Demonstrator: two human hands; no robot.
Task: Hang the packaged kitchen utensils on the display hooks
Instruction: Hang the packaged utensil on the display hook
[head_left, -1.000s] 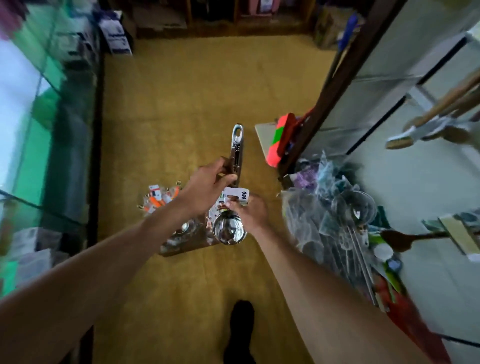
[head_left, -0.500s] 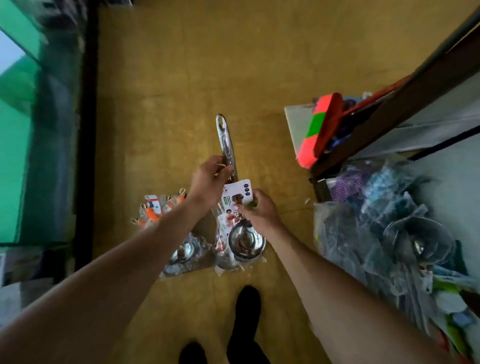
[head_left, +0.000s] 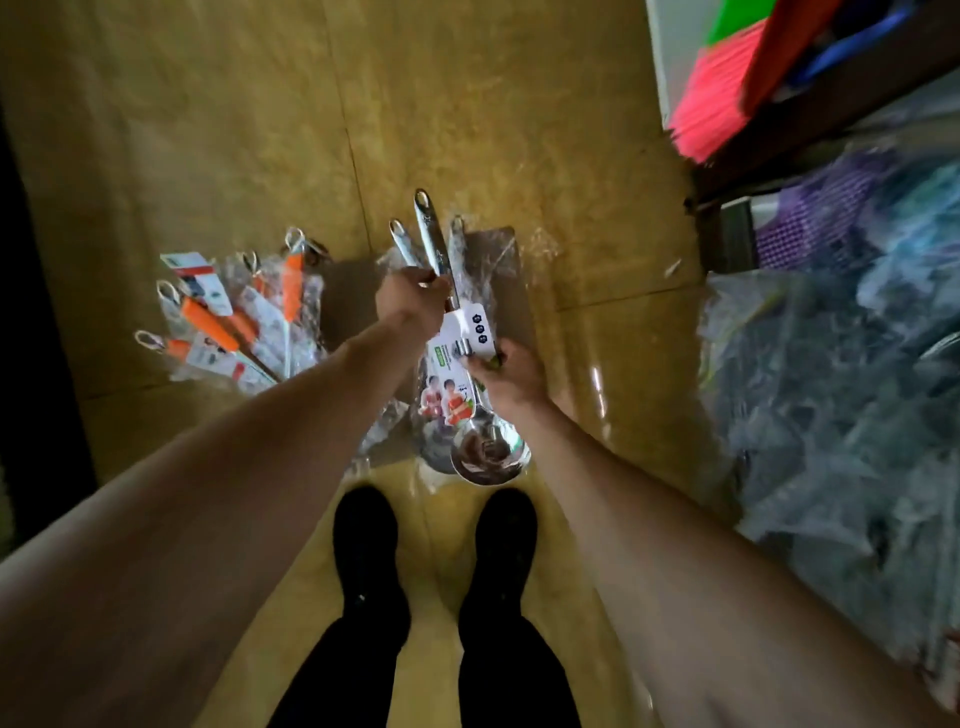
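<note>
A steel ladle (head_left: 488, 454) with a white label card on its stem is held low over the yellow floor. My left hand (head_left: 408, 301) grips the handle just below its hanging hole. My right hand (head_left: 511, 376) pinches the stem and card near the bowl. Right beneath it lie more packaged steel ladles (head_left: 457, 249) in clear plastic. No display hooks are in view.
A heap of orange-handled packaged utensils (head_left: 234, 317) lies on the floor to the left. A pile of clear-wrapped goods (head_left: 841, 364) fills the right side, with a pink and green broom head (head_left: 717, 114) above it. My two black shoes (head_left: 369, 545) stand below the ladles.
The view has tipped from the aisle down to the floor. Both hands have carried the ladle lower, close over the packaged ladles, with the same grips.
</note>
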